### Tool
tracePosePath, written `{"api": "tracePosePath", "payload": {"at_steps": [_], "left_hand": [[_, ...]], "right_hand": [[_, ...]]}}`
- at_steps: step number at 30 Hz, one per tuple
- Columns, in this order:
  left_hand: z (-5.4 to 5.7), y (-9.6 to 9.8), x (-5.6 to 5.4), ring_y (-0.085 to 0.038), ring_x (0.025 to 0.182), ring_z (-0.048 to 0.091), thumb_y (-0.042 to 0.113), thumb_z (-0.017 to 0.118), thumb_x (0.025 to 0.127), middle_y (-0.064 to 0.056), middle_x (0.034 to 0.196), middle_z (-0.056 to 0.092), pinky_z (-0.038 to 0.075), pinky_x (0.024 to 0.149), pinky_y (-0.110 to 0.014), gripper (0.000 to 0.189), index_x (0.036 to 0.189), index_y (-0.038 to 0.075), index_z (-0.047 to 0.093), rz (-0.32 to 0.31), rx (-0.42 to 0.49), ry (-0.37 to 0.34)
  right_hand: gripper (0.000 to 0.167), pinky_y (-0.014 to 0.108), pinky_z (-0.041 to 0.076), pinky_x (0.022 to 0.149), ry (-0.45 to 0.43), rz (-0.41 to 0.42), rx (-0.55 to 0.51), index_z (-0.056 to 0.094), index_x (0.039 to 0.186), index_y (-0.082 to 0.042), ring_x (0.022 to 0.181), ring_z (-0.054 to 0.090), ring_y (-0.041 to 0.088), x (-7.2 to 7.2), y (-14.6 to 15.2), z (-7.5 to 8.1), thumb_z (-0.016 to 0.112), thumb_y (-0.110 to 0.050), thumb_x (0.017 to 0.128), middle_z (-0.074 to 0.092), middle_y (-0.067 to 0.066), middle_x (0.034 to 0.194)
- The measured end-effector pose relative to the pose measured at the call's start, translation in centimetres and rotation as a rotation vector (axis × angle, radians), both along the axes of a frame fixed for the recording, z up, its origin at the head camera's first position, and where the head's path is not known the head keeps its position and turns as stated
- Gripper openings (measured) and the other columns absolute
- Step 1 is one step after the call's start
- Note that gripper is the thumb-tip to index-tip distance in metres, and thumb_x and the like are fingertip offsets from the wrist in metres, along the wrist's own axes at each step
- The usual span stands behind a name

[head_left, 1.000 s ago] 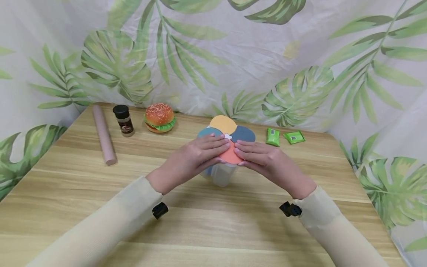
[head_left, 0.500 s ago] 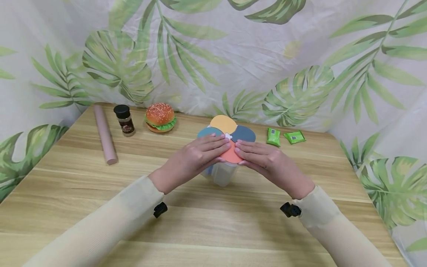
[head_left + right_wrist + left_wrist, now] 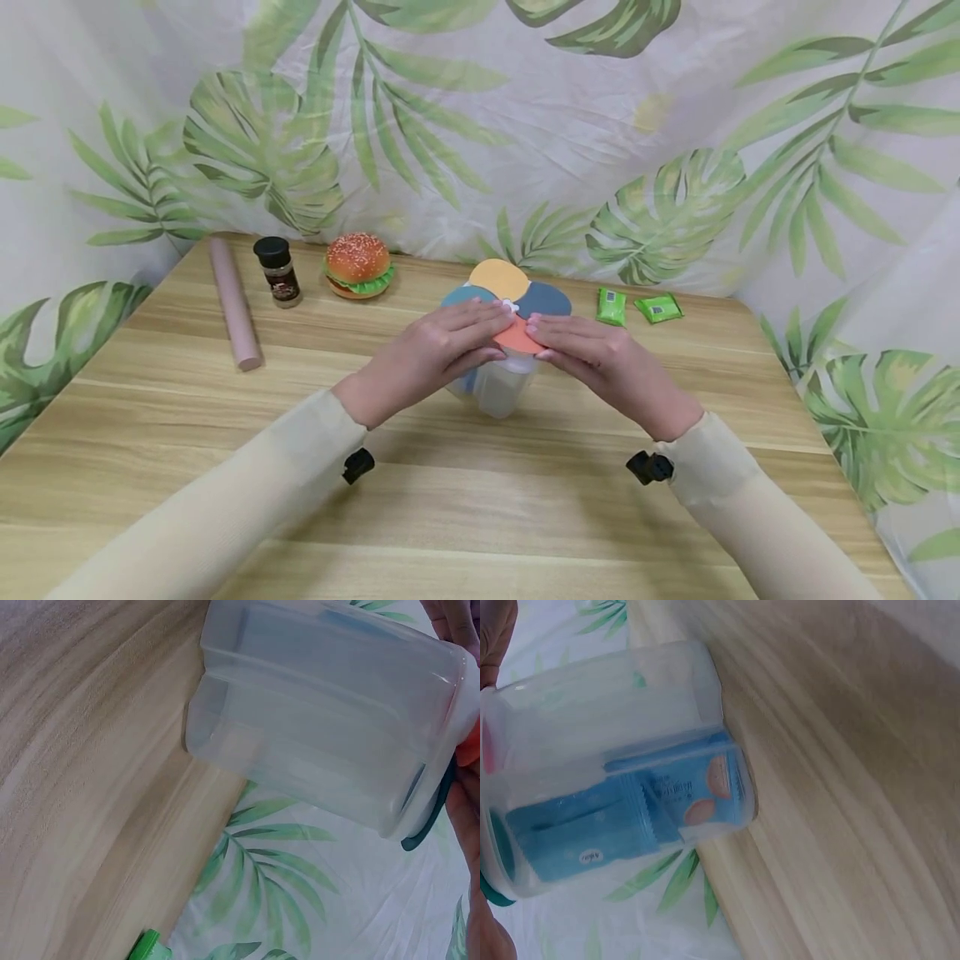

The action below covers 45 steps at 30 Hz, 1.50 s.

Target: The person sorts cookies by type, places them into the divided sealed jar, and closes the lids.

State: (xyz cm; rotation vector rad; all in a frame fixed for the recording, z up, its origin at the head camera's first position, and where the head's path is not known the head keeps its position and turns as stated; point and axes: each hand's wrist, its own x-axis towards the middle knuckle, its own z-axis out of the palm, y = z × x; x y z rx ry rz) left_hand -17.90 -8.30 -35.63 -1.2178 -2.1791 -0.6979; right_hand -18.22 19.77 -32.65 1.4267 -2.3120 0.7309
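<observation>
A clear plastic storage container (image 3: 498, 392) stands upright on the wooden table, topped by petal-shaped lid flaps in yellow, teal, dark blue and coral. The near coral flap (image 3: 517, 336) is raised slightly off the rim. My left hand (image 3: 431, 346) pinches its left side, fingers on top and thumb below the edge; my right hand (image 3: 618, 362) does likewise on the right. Through the wall in the left wrist view, blue snack packets (image 3: 585, 829) show in one compartment. The right wrist view shows the container's clear wall (image 3: 315, 727) and a bit of the coral flap (image 3: 471, 746).
Behind and left are a pink rolling-pin-like rod (image 3: 234, 304), a black-capped spice jar (image 3: 277, 271) and a toy hamburger (image 3: 358, 265). Two green packets (image 3: 611, 307) lie to the right. A leaf-printed cloth (image 3: 450, 125) hangs along the table's back edge.
The front edge of the coral flap has come up a little, baring more of the container's rim. Both hands have risen slightly with it. The other objects stay put.
</observation>
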Motion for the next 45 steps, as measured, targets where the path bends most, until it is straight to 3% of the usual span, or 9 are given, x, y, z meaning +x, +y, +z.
{"api": "tracePosePath", "payload": {"at_steps": [4, 9, 13, 20, 28, 34, 41, 45], "left_hand": [[0.2, -0.1, -0.5, -0.028, 0.132, 0.066, 0.02, 0.076, 0.096, -0.012, 0.138, 0.07, 0.054, 0.111, -0.04, 0.048, 0.141, 0.005, 0.065, -0.03, 0.008, -0.023], [0.0, -0.1, -0.7, -0.025, 0.128, 0.065, 0.025, 0.077, 0.096, -0.01, 0.137, 0.069, 0.055, 0.109, -0.04, 0.061, 0.15, 0.005, 0.056, -0.018, -0.009, -0.058], [-0.1, -0.2, -0.8, -0.022, 0.123, 0.065, 0.027, 0.078, 0.095, -0.009, 0.134, 0.069, 0.055, 0.107, -0.04, 0.078, 0.16, 0.006, 0.042, 0.003, -0.015, -0.108], [0.0, -0.3, -0.7, -0.022, 0.13, 0.061, 0.031, 0.077, 0.096, -0.009, 0.136, 0.067, 0.049, 0.115, -0.044, 0.092, 0.168, 0.011, 0.024, 0.038, -0.02, -0.183], [0.2, -0.3, -0.5, -0.02, 0.13, 0.059, 0.031, 0.075, 0.097, -0.006, 0.139, 0.063, 0.048, 0.115, -0.042, 0.091, 0.169, 0.017, 0.021, 0.023, -0.007, -0.231], [0.1, -0.4, -0.6, -0.019, 0.13, 0.058, 0.03, 0.075, 0.097, -0.004, 0.138, 0.064, 0.049, 0.114, -0.042, 0.09, 0.169, 0.019, 0.022, 0.011, 0.003, -0.234], [0.2, -0.4, -0.7, -0.017, 0.13, 0.058, 0.03, 0.076, 0.097, -0.001, 0.134, 0.065, 0.048, 0.115, -0.041, 0.092, 0.169, 0.018, 0.02, 0.004, 0.005, -0.227], [0.1, -0.4, -0.7, -0.018, 0.129, 0.059, 0.029, 0.077, 0.096, -0.002, 0.134, 0.066, 0.049, 0.113, -0.041, 0.092, 0.169, 0.018, 0.022, 0.001, 0.011, -0.218]], "right_hand": [[0.039, 0.019, 0.051, 0.109, -0.068, -0.015, -0.043, 0.073, 0.132, -0.005, 0.122, 0.072, 0.028, -0.2, -0.2, 0.3, 0.075, -0.001, 0.094, 0.075, 0.01, 0.13], [0.036, 0.015, 0.054, 0.099, -0.181, -0.032, -0.118, 0.075, 0.127, -0.005, 0.114, 0.075, 0.019, -0.8, -0.4, 0.6, 0.072, 0.006, 0.093, 0.079, 0.009, 0.121], [0.028, 0.018, 0.057, 0.097, -0.29, -0.061, -0.164, 0.077, 0.125, -0.009, 0.115, 0.074, 0.014, -1.4, -0.7, 1.2, 0.066, -0.001, 0.101, 0.079, 0.006, 0.121], [0.02, 0.02, 0.057, 0.081, -0.441, -0.151, -0.195, 0.081, 0.114, -0.01, 0.091, 0.071, 0.014, -2.3, -1.3, 2.3, 0.064, -0.013, 0.105, 0.08, 0.008, 0.11], [0.026, 0.022, 0.061, 0.083, -0.571, -0.202, -0.191, 0.079, 0.116, -0.001, 0.09, 0.074, 0.007, -3.5, -1.8, 2.9, 0.06, -0.017, 0.108, 0.08, 0.016, 0.107], [0.028, 0.025, 0.062, 0.082, -0.635, -0.233, -0.178, 0.079, 0.117, -0.002, 0.087, 0.073, 0.009, -4.2, -2.3, 3.3, 0.059, -0.019, 0.108, 0.08, 0.017, 0.105], [0.028, 0.025, 0.063, 0.079, -0.672, -0.247, -0.183, 0.078, 0.119, -0.001, 0.084, 0.074, 0.008, -4.5, -2.6, 3.6, 0.059, -0.019, 0.108, 0.08, 0.019, 0.108], [0.028, 0.024, 0.063, 0.081, -0.687, -0.215, -0.185, 0.077, 0.118, 0.001, 0.088, 0.074, 0.007, -4.5, -2.3, 3.5, 0.058, -0.017, 0.109, 0.079, 0.02, 0.11]]}}
